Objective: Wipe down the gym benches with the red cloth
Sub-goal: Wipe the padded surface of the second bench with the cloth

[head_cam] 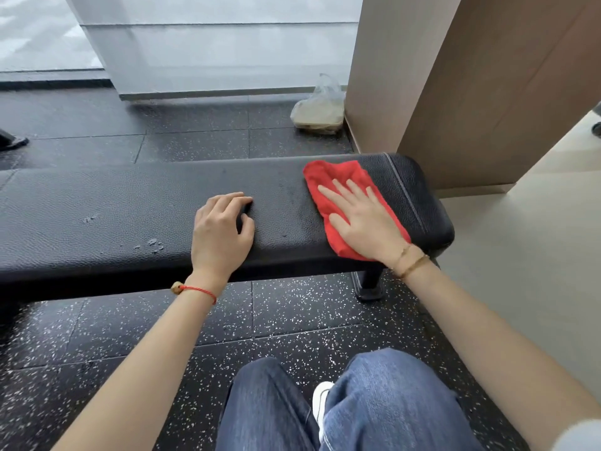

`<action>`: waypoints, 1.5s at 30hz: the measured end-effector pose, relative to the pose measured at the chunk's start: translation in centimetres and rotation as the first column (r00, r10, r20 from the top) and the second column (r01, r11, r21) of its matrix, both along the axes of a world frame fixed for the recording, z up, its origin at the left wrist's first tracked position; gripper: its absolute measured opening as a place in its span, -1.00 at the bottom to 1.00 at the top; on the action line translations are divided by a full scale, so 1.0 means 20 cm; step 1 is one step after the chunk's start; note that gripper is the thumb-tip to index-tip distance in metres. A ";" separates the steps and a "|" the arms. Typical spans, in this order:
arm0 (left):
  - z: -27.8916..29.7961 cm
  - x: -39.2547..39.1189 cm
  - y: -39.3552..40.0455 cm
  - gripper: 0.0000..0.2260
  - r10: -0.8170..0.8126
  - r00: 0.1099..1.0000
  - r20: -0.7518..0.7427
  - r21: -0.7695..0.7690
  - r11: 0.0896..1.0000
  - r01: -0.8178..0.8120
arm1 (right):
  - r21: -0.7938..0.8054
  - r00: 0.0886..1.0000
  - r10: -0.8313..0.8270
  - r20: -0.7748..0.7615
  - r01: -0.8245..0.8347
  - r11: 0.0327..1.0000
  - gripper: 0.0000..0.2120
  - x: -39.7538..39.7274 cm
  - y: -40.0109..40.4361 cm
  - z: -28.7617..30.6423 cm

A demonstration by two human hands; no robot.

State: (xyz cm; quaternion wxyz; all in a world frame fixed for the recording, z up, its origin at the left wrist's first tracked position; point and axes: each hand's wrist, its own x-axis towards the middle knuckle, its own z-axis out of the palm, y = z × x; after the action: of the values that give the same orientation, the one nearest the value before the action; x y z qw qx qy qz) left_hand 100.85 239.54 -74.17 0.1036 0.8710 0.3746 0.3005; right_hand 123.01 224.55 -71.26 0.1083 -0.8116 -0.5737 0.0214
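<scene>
Our right hand lies flat, fingers spread, pressing the red cloth onto the right end of the black bench. Our left hand rests beside it, fingers curled, gripping nothing.

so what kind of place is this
Most likely a gym: a long black padded bench stands on black speckled rubber floor tiles, and the right hand presses a red cloth flat on its end.
</scene>
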 end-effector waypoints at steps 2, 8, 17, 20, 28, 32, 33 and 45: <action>0.00 0.00 0.00 -0.73 0.003 1.000 0.000 -0.004 1.000 -0.003 | -0.035 0.997 -0.073 -0.032 0.072 0.997 -0.47 0.11 0.00 0.01; 0.01 0.01 -0.01 -0.74 0.016 1.000 0.000 -0.009 1.000 -0.016 | -0.114 0.982 -0.185 -0.040 0.179 0.977 -0.46 0.08 0.32 0.06; 0.06 -0.03 -0.02 -0.72 0.001 1.000 -0.001 0.006 1.000 -0.001 | 0.005 0.997 0.076 -0.006 -0.076 0.997 -0.47 -0.09 0.04 0.00; 0.05 -0.08 0.02 -0.71 0.058 0.998 -0.033 0.052 0.997 -0.056 | -0.048 0.998 -0.056 -0.035 0.054 0.997 -0.47 0.00 0.17 0.03; 0.04 -0.09 0.02 -0.69 0.141 0.990 -0.026 -0.001 0.990 -0.141 | -0.056 0.988 0.153 -0.014 -0.154 0.987 -0.46 -0.31 0.53 0.04; 0.04 -0.09 0.02 -0.69 0.127 0.992 -0.011 -0.002 0.992 -0.127 | 0.008 0.956 0.293 0.029 -0.294 0.956 -0.46 -0.31 0.28 0.02; 0.04 -0.09 0.02 -0.69 0.125 0.992 -0.012 -0.005 0.992 -0.125 | 0.004 0.957 0.289 0.020 -0.289 0.957 -0.46 -0.26 0.24 0.02; 0.06 -0.09 0.02 -0.71 0.141 0.990 -0.027 -0.042 0.989 -0.142 | -0.037 0.966 0.258 -0.012 -0.258 0.965 -0.46 -0.41 0.62 0.05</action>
State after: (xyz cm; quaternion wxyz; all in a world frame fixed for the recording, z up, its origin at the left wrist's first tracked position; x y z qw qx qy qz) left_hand 98.97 239.89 -73.06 0.0966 0.8434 0.4431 0.2882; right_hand 114.90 237.01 -70.35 0.0910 -0.7319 -0.6735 0.0489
